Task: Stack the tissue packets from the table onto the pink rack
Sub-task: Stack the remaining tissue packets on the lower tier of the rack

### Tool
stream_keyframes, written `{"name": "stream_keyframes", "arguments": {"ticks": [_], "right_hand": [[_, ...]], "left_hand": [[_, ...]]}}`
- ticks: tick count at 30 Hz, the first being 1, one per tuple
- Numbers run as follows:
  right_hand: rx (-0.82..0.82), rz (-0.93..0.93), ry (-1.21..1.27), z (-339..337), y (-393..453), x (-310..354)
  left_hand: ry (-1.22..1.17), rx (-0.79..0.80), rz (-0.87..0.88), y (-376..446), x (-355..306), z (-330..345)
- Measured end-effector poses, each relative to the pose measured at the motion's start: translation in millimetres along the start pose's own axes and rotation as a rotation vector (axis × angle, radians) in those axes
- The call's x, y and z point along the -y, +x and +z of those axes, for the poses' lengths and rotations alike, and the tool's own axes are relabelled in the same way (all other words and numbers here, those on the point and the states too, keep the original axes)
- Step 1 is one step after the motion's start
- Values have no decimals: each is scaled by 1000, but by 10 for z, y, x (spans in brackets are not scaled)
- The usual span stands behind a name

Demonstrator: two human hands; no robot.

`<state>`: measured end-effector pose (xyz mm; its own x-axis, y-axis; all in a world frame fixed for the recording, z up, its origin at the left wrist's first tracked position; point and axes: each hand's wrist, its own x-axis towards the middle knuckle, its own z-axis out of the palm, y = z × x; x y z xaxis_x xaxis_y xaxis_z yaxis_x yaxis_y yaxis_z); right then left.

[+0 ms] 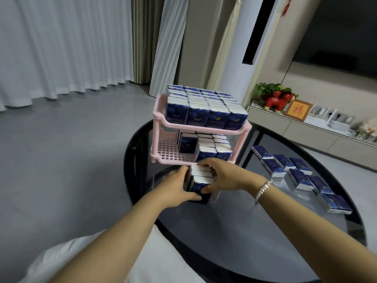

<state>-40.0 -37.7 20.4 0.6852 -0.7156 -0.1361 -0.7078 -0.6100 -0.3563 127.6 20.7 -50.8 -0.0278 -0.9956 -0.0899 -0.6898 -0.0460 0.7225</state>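
A two-tier pink rack (161, 121) stands on the far side of a round dark glass table (234, 231). Its top shelf is packed with upright dark-blue tissue packets (206, 107); the lower shelf holds several more packets (212, 146) on its right side, with bare grid on the left. Just in front of the rack, a small bundle of upright tissue packets (201, 176) is squeezed between both hands. My left hand (175, 184) presses its left side with the thumb across the front. My right hand (224, 176) clamps the top and right side.
Several loose tissue packets (299, 174) lie flat in rows on the table's right side. Beyond the table, a low cabinet (306, 129) carries a red toy animal, a framed picture and a plant. White curtains and grey floor lie to the left.
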Motion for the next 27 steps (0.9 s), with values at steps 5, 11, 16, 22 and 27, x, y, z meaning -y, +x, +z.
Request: {"name": "stream_keyframes", "arguments": {"ticks": [5,11,16,22,27], "right_hand": [[-44,-46,84,-107,274,102],[-142,-76,118,-129,621,63],[-200,-60,115,-158,796,-42],[-191,-85,170,-139,943,-192],[-270,-102,117,-104,1024,-291]], "left_hand": [[-85,-195,-5,82,116,-155],[-147,-344,10,279,159,-299],[-103,-374,31,488,197,-347],[-65,-364,32,734,143,-320],[40,-364,11,882,109,-292]]}}
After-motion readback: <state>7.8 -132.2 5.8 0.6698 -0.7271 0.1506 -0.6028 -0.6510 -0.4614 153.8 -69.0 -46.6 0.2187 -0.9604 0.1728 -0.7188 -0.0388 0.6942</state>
